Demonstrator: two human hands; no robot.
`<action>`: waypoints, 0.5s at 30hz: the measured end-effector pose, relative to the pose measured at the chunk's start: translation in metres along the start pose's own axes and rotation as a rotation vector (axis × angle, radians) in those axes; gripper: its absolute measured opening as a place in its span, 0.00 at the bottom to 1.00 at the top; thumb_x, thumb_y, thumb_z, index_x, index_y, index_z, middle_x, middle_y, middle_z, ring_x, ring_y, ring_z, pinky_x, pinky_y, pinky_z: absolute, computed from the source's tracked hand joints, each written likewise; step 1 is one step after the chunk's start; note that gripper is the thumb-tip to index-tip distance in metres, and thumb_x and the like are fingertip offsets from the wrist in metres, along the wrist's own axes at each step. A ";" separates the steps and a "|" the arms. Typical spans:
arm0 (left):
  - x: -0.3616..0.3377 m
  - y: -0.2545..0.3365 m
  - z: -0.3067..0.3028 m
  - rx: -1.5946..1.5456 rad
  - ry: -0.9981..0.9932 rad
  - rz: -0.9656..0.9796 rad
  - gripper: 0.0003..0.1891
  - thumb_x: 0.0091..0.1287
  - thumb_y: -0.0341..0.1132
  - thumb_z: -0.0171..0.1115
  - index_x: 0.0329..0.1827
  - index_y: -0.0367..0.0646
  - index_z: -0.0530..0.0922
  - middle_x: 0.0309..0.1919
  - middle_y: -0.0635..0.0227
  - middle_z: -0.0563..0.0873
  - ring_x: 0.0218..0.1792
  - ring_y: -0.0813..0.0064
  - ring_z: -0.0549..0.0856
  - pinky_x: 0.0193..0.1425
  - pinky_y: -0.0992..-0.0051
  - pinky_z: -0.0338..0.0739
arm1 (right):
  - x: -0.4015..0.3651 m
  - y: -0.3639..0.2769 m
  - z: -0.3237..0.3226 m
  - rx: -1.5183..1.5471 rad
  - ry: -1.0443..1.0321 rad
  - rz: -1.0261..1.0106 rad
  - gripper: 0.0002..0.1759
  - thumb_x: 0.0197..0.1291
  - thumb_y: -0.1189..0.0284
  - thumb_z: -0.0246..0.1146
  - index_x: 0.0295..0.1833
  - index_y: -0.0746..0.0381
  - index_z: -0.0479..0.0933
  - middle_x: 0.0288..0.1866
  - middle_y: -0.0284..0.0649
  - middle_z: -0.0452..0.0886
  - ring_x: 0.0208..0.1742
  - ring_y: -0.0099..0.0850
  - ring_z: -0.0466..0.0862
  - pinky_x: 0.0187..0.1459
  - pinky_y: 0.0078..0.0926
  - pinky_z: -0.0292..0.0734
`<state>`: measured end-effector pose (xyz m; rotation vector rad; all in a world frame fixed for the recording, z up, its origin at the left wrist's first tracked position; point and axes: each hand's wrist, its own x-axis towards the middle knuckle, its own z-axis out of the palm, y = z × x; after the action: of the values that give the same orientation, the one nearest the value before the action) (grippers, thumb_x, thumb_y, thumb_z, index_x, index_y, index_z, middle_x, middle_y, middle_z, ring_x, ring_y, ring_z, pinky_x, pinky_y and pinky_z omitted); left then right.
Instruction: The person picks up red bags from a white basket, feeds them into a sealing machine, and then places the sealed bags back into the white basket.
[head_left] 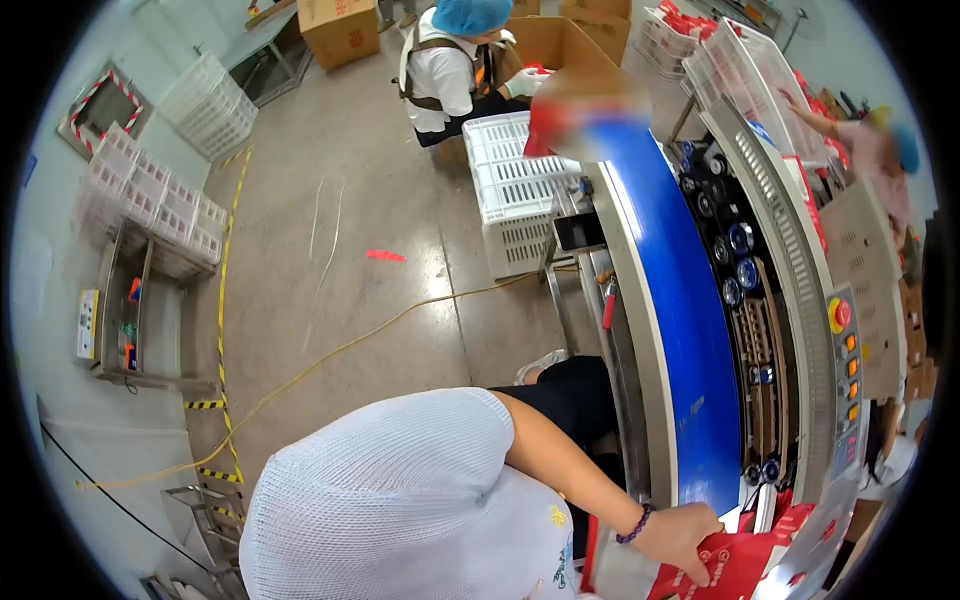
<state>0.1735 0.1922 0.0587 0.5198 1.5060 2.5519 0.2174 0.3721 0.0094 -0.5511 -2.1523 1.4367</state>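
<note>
At the lower right, my left hand, with a dark beaded bracelet on its wrist, has its fingers on a red printed bag. The bag lies by the near end of a blue conveyor belt and reaches toward the machine's rollers and guard. My right hand does not show. Farther up the belt, another red bag is partly blurred.
A co-worker in a blue hair cover sits beside a white crate and a cardboard box. Another person is at the right. The control panel has a red button. A yellow cable crosses the floor.
</note>
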 end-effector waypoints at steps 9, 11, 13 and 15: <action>0.056 -0.044 -0.028 0.373 -0.443 -0.080 0.22 0.72 0.49 0.56 0.34 0.35 0.80 0.19 0.55 0.78 0.22 0.69 0.80 0.27 0.66 0.71 | 0.027 0.007 -0.056 0.118 0.402 0.243 0.19 0.65 0.61 0.58 0.52 0.62 0.82 0.53 0.56 0.81 0.47 0.44 0.84 0.40 0.43 0.83; 0.072 -0.079 -0.043 0.544 -0.159 0.171 0.16 0.66 0.45 0.63 0.31 0.39 0.83 0.22 0.53 0.80 0.24 0.62 0.81 0.29 0.65 0.72 | 0.037 0.031 -0.063 -0.298 0.120 -0.102 0.21 0.68 0.70 0.55 0.63 0.67 0.75 0.53 0.50 0.82 0.47 0.36 0.81 0.52 0.36 0.76; 0.084 -0.075 -0.056 0.623 0.035 -0.021 0.15 0.59 0.44 0.70 0.27 0.39 0.84 0.24 0.55 0.83 0.24 0.61 0.81 0.31 0.69 0.75 | 0.045 0.000 -0.024 -0.333 0.049 -0.143 0.18 0.70 0.70 0.57 0.58 0.70 0.78 0.44 0.43 0.85 0.42 0.25 0.79 0.50 0.27 0.73; 0.092 -0.083 -0.055 0.581 0.079 -0.185 0.18 0.64 0.45 0.67 0.32 0.35 0.84 0.25 0.55 0.86 0.24 0.77 0.84 0.32 0.75 0.77 | 0.069 0.026 -0.023 -0.129 0.028 0.081 0.13 0.70 0.68 0.59 0.44 0.68 0.80 0.39 0.34 0.81 0.39 0.16 0.75 0.42 0.16 0.72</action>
<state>0.0628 0.2145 -0.0172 0.3153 2.2130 1.9970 0.1772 0.4380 0.0048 -0.7086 -2.2351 1.3300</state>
